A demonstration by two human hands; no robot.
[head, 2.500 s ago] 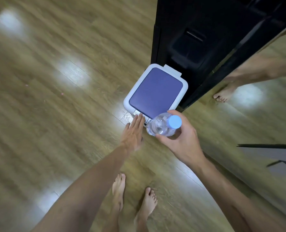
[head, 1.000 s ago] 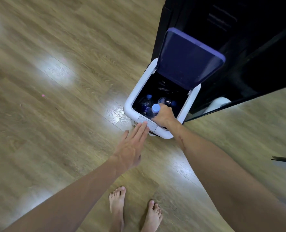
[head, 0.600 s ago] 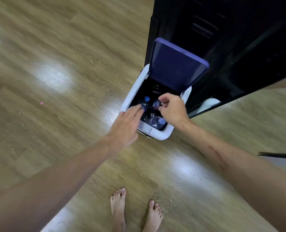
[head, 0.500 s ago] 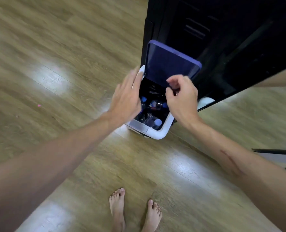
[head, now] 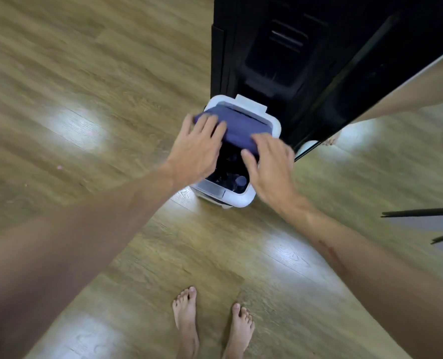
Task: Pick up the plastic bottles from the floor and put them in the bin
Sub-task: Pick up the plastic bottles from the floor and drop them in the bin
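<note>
Bare feet stand on the wood floor at 6 o'clock; toward 12, the left hand and right hand press flat, fingers straight, on the purple lid half-lowered over the white bin, bottles dimly visible inside.

- the white plastic bin at frame centre has its purple hinged lid tilted low over the mouth, leaving only a narrow gap at the near edge.
- the tall black cabinet at upper right stands right behind it.
- the wooden plank floor on the left lies open.
</note>
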